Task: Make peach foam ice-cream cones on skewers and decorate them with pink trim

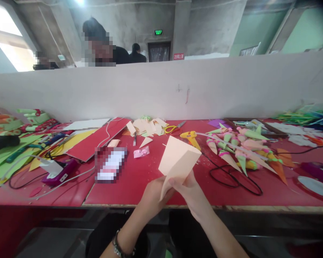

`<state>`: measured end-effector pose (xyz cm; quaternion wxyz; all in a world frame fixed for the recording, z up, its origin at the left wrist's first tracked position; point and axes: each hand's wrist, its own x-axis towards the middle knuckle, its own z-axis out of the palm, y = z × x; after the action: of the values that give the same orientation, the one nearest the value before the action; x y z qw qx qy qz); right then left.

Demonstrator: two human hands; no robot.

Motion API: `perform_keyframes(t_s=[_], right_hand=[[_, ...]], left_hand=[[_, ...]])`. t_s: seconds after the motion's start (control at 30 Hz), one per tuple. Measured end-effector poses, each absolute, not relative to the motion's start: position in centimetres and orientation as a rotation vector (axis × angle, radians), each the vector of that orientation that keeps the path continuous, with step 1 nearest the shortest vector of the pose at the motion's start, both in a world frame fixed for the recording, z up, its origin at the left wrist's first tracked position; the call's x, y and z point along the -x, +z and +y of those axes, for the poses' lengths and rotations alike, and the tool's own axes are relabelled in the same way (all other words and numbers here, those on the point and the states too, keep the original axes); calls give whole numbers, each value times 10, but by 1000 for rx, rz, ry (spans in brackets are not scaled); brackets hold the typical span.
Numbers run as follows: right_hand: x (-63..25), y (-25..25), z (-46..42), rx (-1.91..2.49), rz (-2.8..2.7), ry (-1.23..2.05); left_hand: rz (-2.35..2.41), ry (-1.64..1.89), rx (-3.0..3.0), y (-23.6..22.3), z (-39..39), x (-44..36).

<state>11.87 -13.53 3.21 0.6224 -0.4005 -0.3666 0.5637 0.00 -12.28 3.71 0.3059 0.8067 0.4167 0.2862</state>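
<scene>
A sheet of peach paper point(174, 157), partly curled over on itself, is held up above the front edge of the red table. My left hand point(157, 191) grips its lower end from the left, with some of the fingers hidden behind the paper. From the right, my right hand point(187, 190) pinches the same lower part, thumb on the near face. Just beyond the paper lies a yellow hot glue gun point(191, 139). Left of it are a small pink packet point(141, 152) and a small peach paper cone point(145, 142).
Yellow-handled scissors point(174, 127) and a pile of cut paper pieces point(148, 126) lie at the back. Several paper cones with pink and green trim point(239, 143) are heaped right, near a black cord point(239, 186). A phone point(111, 165) and a purple power strip point(60, 172) lie left.
</scene>
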Motion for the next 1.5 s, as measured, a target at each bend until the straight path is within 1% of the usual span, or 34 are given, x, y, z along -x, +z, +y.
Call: perform_keyframes(t_s=[0.1, 0.27, 0.43, 0.63, 0.83, 1.0, 1.17, 1.4, 1.5], right_hand=[[-120, 31, -135, 921, -857, 1324], [-129, 38, -135, 795, -884, 1436], [-130, 46, -143, 759, -909, 1498], [-126, 49, -148, 764, -670, 1578], [-127, 50, -145, 779, -626, 1528], [-126, 45, -140, 831, -642, 1478], [-128, 42, -140, 862, -657, 1494], [-132, 48, -142, 802, -685, 1523], [-132, 49, -144, 809, -726, 1518]], left_hand=[[1105, 739, -2194, 37, -123, -3], [970, 924, -2129, 35, -125, -7], [904, 950, -1748, 29, -132, -8], [826, 939, -1237, 26, -137, -7], [705, 973, -1104, 3, -130, -1], [570, 899, -1052, -6, -126, 8], [514, 860, -967, 3, -127, 8], [195, 739, -909, 18, -128, 14], [208, 708, -848, 18, -128, 21]])
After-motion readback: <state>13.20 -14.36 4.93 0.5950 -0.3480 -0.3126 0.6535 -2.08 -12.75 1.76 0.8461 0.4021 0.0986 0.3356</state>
